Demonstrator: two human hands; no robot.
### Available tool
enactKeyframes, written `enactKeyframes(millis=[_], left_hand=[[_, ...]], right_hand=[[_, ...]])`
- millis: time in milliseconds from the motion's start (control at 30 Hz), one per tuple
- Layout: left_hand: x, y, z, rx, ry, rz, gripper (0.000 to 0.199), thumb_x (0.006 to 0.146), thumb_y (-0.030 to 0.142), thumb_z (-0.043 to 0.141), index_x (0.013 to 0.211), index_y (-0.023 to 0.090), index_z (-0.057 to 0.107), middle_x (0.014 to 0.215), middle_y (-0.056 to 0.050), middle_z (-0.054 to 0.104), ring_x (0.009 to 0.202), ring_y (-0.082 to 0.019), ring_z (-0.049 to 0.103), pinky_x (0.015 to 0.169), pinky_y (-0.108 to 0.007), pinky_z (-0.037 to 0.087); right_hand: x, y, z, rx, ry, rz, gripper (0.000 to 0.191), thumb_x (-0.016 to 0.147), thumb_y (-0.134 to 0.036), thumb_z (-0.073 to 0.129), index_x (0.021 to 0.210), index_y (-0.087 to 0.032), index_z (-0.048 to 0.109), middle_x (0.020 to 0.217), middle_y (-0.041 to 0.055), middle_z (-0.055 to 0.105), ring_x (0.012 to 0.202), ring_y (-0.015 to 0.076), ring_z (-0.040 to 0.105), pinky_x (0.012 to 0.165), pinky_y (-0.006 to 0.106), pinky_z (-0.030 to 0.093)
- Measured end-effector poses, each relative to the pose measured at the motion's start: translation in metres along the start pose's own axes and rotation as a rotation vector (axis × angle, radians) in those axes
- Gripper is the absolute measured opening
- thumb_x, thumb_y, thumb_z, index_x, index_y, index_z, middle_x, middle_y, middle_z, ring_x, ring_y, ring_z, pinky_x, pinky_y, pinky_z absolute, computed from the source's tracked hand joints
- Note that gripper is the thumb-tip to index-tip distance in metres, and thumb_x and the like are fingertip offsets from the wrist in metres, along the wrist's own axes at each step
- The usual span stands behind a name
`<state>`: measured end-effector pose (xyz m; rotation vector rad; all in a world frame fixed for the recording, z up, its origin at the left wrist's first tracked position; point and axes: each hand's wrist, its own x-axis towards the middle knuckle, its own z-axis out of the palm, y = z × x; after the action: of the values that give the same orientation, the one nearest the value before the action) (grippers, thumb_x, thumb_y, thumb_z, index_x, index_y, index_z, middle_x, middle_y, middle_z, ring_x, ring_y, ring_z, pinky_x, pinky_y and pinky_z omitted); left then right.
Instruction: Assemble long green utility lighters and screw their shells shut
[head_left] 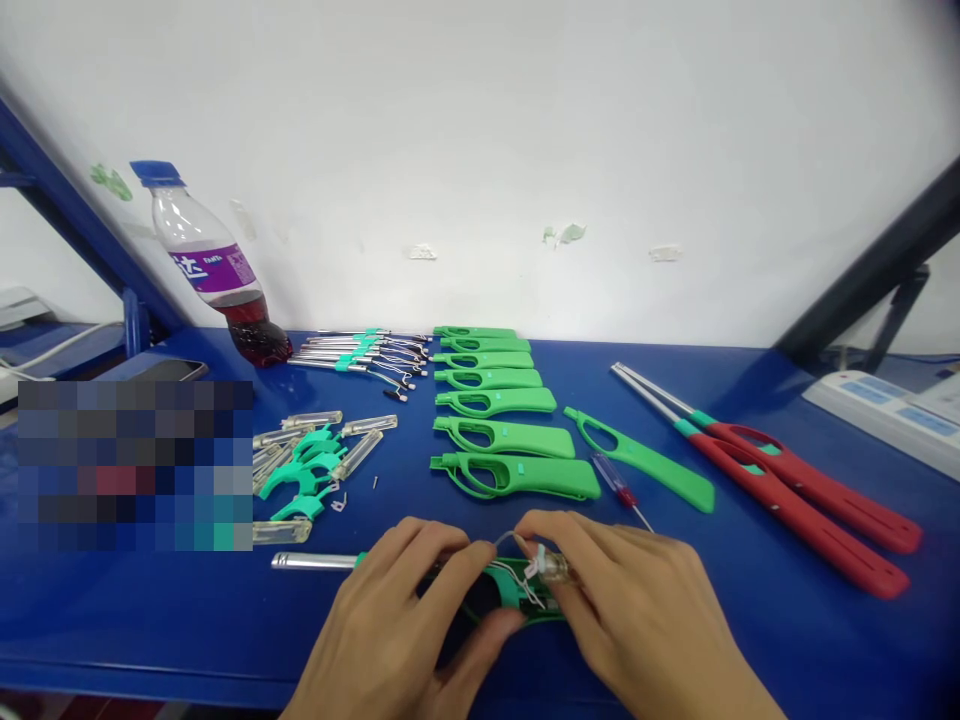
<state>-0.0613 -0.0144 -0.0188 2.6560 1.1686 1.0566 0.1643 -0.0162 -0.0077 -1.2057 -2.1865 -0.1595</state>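
An opened green utility lighter casing [510,592] lies low in the middle of the view, its metal tube [313,562] pointing left. My left hand [397,610] is closed around the casing's tube end, with thumb and fingertips near a thin clear hose. In my right hand [637,590] is a clear fuel tank [553,567] with a whitish valve end, held at the casing's handle end. White wires [517,580] run loosely between my hands. My fingers hide part of the casing.
Several green casings [517,475] lie stacked behind my hands, beside metal tubes [337,355]. Loose clear tanks [360,455], teal triggers [304,465] and a screw [376,482] lie left. A screwdriver [615,480] and two red lighters [795,500] lie right. A bottle [217,270] stands back left.
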Motion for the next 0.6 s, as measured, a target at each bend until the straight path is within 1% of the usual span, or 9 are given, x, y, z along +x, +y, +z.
enactKeyframes(millis=[133, 333, 500, 600], left_hand=[[0.0004, 0.0004, -0.0004, 0.014, -0.007, 0.009, 0.026, 0.107, 0.027, 0.069, 0.132, 0.024, 0.065, 0.108, -0.006, 0.074, 0.092, -0.024, 0.071, 0.08, -0.039, 0.06], [-0.0016, 0.0014, -0.0019, 0.001, 0.003, 0.008, 0.015, 0.106, 0.024, 0.069, 0.12, 0.022, 0.066, 0.107, -0.006, 0.072, 0.093, -0.024, 0.071, 0.085, -0.039, 0.061], [-0.0012, 0.0011, -0.0023, -0.007, -0.002, 0.006, 0.015, 0.105, 0.023, 0.069, 0.12, 0.022, 0.067, 0.107, -0.007, 0.069, 0.09, -0.023, 0.069, 0.079, -0.038, 0.061], [-0.0001, 0.0012, -0.0023, -0.006, -0.013, 0.005, 0.014, 0.106, 0.023, 0.068, 0.12, 0.022, 0.067, 0.107, -0.007, 0.069, 0.091, -0.023, 0.068, 0.081, -0.039, 0.061]], right_hand=[[0.0011, -0.0023, -0.001, -0.005, 0.004, 0.003, 0.032, 0.118, -0.025, 0.035, 0.108, -0.026, 0.065, 0.079, -0.0051, 0.08, 0.06, 0.0132, 0.076, 0.055, 0.03, 0.042], [0.0061, -0.0048, 0.0002, -0.063, 0.05, -0.018, 0.035, 0.119, -0.023, 0.032, 0.106, -0.024, 0.065, 0.074, -0.0054, 0.078, 0.053, 0.0124, 0.071, 0.051, 0.031, 0.038], [0.0078, -0.0065, 0.0027, -0.112, 0.083, -0.021, 0.036, 0.12, -0.024, 0.03, 0.108, -0.024, 0.064, 0.07, -0.0065, 0.076, 0.048, 0.0127, 0.068, 0.05, 0.032, 0.036], [0.0074, -0.0068, 0.003, -0.109, 0.096, -0.026, 0.035, 0.12, -0.025, 0.03, 0.109, -0.023, 0.063, 0.071, -0.0067, 0.076, 0.049, 0.0122, 0.068, 0.05, 0.032, 0.036]])
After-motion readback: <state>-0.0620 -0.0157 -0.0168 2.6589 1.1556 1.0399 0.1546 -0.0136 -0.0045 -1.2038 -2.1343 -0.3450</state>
